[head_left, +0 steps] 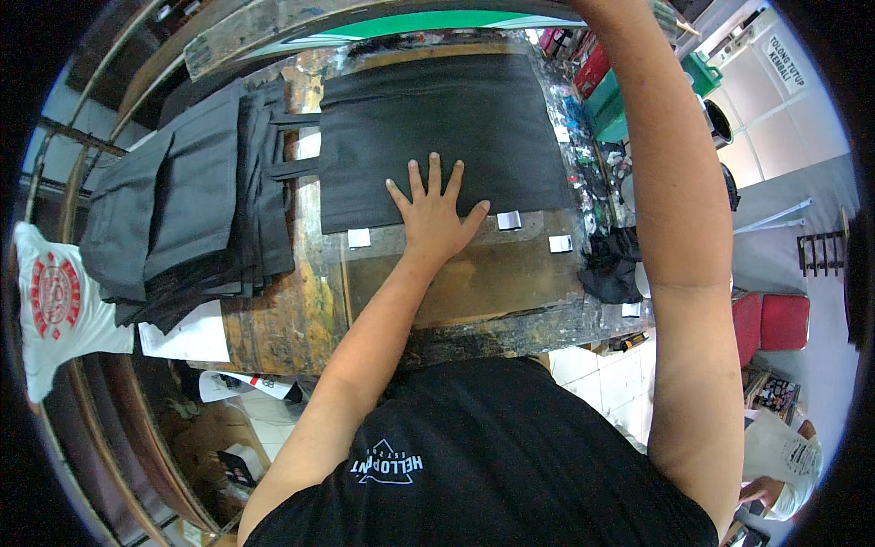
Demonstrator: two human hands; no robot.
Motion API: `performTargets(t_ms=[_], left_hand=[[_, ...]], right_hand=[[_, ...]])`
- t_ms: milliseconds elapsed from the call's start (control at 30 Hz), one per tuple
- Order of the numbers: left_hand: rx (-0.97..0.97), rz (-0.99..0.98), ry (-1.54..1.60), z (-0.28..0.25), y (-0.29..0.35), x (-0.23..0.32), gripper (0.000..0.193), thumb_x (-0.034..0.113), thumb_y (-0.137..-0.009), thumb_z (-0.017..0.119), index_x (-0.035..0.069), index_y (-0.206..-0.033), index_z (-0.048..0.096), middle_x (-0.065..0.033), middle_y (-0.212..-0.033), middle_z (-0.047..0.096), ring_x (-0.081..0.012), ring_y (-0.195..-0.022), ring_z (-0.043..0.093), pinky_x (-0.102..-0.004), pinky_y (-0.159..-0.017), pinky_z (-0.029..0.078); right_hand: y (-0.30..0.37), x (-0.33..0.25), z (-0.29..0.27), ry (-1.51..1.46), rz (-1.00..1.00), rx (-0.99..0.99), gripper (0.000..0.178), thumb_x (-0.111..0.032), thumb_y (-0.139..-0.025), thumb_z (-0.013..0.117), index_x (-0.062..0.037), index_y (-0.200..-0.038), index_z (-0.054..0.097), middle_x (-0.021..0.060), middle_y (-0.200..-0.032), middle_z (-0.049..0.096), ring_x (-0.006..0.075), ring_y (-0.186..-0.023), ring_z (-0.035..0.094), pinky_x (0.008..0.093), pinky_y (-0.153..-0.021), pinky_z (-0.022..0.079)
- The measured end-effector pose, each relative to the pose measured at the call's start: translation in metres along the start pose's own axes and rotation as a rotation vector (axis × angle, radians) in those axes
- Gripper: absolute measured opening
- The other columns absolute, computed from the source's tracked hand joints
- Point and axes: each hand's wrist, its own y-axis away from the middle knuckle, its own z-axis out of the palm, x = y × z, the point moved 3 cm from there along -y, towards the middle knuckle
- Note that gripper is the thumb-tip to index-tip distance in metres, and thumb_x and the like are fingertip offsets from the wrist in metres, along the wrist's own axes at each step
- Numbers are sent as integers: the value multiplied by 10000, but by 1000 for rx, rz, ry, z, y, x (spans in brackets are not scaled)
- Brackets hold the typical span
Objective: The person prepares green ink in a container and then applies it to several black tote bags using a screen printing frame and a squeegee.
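My left hand (433, 210) rests palm down with fingers spread on the near part of a black fabric tote bag (447, 109). The bag is spread out on a paint-stained work table (273, 328), its two handles (296, 170) pointing left. Small white tabs, including one tab (359, 238), lie along its near edge. Reaching far forward at the right is my right arm (679, 182); its hand lies beyond the top edge of the picture.
Left of the bag is a pile of black fabric bags (182, 191). A worn wooden bar (264, 41) and green strip (419, 22) cross the far side. Black cloth (612, 266) lies at the table's right. A white printed cloth (56, 292) hangs left. Another person (788, 460) is at lower right.
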Motion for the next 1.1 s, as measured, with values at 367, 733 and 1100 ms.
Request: performTargets(t_ms=[367, 733, 1100], left_hand=[[-12, -28, -64, -2, 4, 6, 825, 707, -956, 467, 193, -1598, 407, -200, -1684, 269, -496, -1549, 175, -793, -1150, 17], [125, 39, 294, -23, -69, -21, 515, 401, -967, 646, -6, -1280, 666, -224, -1339, 621, -415, -1252, 559, -536, -1138, 377], [-154, 45, 60, 13, -167, -95, 981, 668, -747, 790, 22, -1450, 565, -229, -1534, 477, -426, -1403, 426, -519, -1166, 356]], right_hand=[[2, 0, -4, -6, 2, -52, 779, -784, -1005, 274, -103, -804, 594, 18, -708, 571, 141, -647, 534, 309, -560, 464], [0, 4, -3, -71, 23, -93, 873, -802, -991, 275, -44, -1034, 705, 53, -765, 649, 140, -667, 581, 294, -538, 476], [-7, 4, -7, -10, -30, -63, 860, -785, -1004, 269, -42, -965, 701, 42, -725, 611, 143, -660, 560, 324, -591, 480]])
